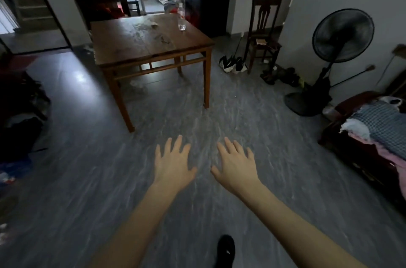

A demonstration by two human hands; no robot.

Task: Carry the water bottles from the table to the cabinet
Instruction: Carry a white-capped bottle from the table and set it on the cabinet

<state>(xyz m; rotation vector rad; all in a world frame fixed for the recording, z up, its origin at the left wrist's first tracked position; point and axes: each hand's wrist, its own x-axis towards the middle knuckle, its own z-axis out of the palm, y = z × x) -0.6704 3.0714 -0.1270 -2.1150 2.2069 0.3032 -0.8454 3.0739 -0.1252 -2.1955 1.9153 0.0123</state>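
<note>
A clear plastic water bottle [181, 17] stands upright near the far right corner of a square wooden table [131, 48]. My left hand [172, 163] and my right hand [238, 165] are stretched out in front of me over the grey floor, palms down, fingers spread, holding nothing. Both hands are well short of the table, and the bottle is far beyond their reach. No cabinet can be told apart with certainty in this view.
A dark wooden chair [263, 34] and shoes [232, 64] sit right of the table. A black standing fan [329, 59] stands by the right wall. A bench with piled clothes [377, 131] is at the right edge. Dark clutter [19, 118] lines the left side.
</note>
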